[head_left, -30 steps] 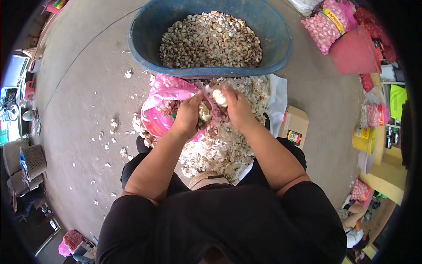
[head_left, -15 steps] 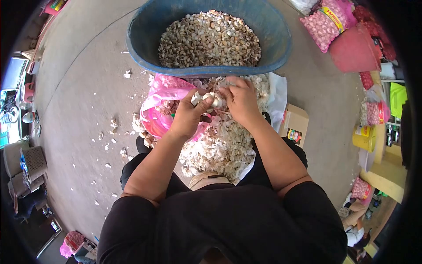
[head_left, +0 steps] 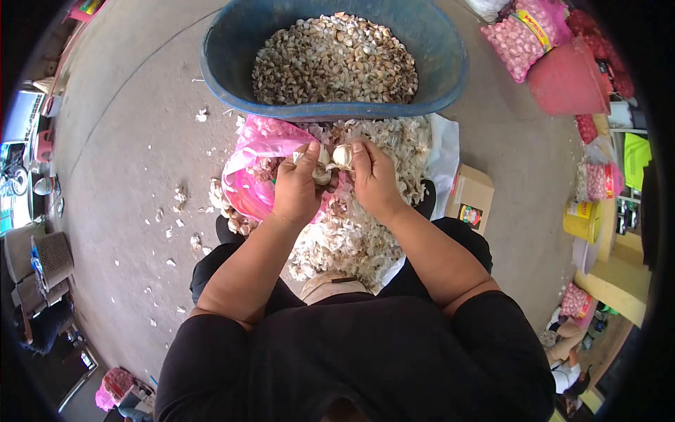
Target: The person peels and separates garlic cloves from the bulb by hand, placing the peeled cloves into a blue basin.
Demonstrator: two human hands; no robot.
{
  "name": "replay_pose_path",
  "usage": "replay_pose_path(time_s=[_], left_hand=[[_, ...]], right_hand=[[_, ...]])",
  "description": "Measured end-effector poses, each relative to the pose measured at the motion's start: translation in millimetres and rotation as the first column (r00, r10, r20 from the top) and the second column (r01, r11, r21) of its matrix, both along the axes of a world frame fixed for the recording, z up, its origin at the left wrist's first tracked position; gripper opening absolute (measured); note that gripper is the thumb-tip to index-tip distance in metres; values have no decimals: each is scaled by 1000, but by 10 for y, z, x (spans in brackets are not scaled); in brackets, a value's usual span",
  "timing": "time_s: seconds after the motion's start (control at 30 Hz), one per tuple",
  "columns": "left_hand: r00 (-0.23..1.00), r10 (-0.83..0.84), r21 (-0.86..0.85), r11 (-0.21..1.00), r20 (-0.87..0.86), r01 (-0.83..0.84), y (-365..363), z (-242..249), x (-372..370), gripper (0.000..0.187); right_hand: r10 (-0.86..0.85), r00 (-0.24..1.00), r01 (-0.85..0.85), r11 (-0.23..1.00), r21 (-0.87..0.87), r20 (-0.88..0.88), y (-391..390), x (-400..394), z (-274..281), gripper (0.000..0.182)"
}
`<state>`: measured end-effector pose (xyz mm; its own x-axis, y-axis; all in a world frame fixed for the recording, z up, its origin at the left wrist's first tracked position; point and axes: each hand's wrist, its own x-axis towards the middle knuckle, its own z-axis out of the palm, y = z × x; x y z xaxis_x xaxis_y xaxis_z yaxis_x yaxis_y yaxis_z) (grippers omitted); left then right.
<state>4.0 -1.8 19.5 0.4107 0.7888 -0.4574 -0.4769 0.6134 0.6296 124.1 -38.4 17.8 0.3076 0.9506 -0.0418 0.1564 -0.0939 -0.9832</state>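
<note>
Between both hands is white garlic in broken-up pieces. My left hand (head_left: 299, 186) is closed on part of a garlic bulb (head_left: 321, 172), thumb on top. Touching it from the right, my right hand (head_left: 377, 184) pinches a rounded white garlic piece (head_left: 342, 155) between thumb and fingers. The curled fingertips underneath are partly hidden. Left of and below my left hand lies an opened pink plastic bag (head_left: 237, 165) with garlic inside. A heap of papery garlic skins (head_left: 344, 243) spreads beneath both hands and toward my lap.
A large blue tub (head_left: 330, 111) of loose garlic cloves (head_left: 337, 63) stands just ahead. To the right are a cardboard box (head_left: 472, 193), a red tub (head_left: 571, 79), a filled pink net bag (head_left: 517, 46) and a yellow bucket (head_left: 582, 219). Scraps of skin dot the concrete floor (head_left: 133, 183).
My right hand has come down and closed on a garlic piece, thumb pressed on it. My left hand has turned more upright, and the garlic is now in separated parts.
</note>
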Motion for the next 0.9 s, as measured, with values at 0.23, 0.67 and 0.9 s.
replay_pose_path(time_s=[0.23,0.67,0.9], left_hand=[[994,-80,93,992,-68,86,133,-4,-113,29],[888,-76,243,948,-453,205,21,-38,-27,14],[770,-46,231,941,-636,247,380,-293,-41,19]], right_hand=[[-36,607,-124,982,-140,-794,156,158,-13,21],[369,808,-453,887,84,459,71,213,68,18],[362,931,-316,872,-374,57,311,405,2,25]])
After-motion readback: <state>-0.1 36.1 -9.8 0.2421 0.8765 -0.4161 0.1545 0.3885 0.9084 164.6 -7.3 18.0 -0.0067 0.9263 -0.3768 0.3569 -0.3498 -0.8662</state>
